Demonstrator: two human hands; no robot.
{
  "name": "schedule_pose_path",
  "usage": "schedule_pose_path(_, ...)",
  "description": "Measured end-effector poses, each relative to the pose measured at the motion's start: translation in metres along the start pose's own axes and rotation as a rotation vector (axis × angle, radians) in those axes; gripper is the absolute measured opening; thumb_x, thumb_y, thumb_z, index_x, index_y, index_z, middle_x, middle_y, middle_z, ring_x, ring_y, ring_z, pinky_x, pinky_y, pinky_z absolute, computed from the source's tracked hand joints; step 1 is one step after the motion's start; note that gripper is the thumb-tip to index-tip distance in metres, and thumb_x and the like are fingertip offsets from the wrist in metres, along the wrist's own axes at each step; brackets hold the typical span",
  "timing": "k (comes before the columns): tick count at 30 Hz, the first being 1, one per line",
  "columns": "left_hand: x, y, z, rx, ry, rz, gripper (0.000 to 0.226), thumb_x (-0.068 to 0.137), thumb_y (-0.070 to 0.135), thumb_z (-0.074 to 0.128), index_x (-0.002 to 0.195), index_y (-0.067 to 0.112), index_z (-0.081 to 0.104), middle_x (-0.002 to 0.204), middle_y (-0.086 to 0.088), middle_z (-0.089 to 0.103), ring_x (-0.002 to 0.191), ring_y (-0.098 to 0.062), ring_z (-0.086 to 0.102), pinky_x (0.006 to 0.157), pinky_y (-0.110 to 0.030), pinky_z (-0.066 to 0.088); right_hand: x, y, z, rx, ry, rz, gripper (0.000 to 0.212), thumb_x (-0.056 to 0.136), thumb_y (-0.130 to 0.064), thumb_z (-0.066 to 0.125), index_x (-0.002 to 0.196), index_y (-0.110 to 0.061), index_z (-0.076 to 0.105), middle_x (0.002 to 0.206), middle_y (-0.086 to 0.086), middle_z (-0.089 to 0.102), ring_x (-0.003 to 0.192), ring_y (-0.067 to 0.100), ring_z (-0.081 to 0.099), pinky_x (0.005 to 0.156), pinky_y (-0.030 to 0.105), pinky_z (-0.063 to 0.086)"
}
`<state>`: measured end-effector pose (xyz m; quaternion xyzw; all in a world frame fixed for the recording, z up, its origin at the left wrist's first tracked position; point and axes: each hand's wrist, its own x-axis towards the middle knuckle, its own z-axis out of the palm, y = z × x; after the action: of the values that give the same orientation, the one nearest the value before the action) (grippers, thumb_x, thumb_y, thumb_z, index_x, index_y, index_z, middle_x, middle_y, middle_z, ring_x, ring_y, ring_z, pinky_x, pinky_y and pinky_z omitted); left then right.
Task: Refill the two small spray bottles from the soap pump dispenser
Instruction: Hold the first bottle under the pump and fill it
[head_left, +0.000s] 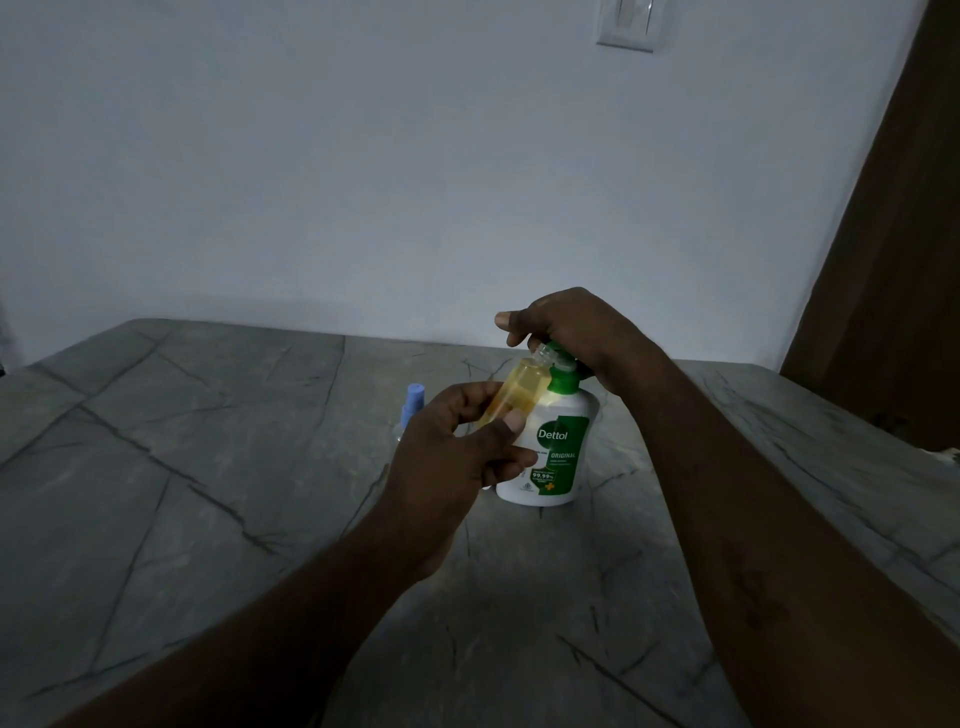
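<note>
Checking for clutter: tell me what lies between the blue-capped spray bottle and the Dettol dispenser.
Head view: the left hand, gripping a tilted, uncapped small bottle of yellowish liquid, sits in that gap.

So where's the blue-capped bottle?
In the head view the blue-capped bottle stands on the table left of centre, just behind the left hand, left of the dispenser.

Dim light is recorded throughout, with a grey-blue cast on the wall (363, 182). One brighter pool is seen on the white soap dispenser (551, 460) and the table (208, 467) just around it. The lower corners are lost in shadow. The table's far edge and the door (893, 260) are bent by wide-angle distortion.
</note>
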<state>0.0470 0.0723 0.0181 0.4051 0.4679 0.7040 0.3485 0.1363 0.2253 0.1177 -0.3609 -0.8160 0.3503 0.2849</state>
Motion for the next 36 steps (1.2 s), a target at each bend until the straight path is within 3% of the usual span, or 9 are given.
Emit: schedule_pose_path(36, -0.0027, 0.0011, 0.0017, -0.027, -0.025, -0.035, 0.029, 0.094, 0.012, 0.065, 0.122, 0.006, 0.063, 0.106, -0.012, 0.076, 0.077, -0.023, 0.076, 0.064, -0.025, 0.059, 0.0000, 0.0020, 0.0027, -0.007, -0.014, -0.001, 0.028, 0.086, -0.044, 0.077, 0.083, -0.016, 0.080, 0.087, -0.003, 0.067, 0.072, 0.014, 0.058, 0.065, 0.028, 0.043)
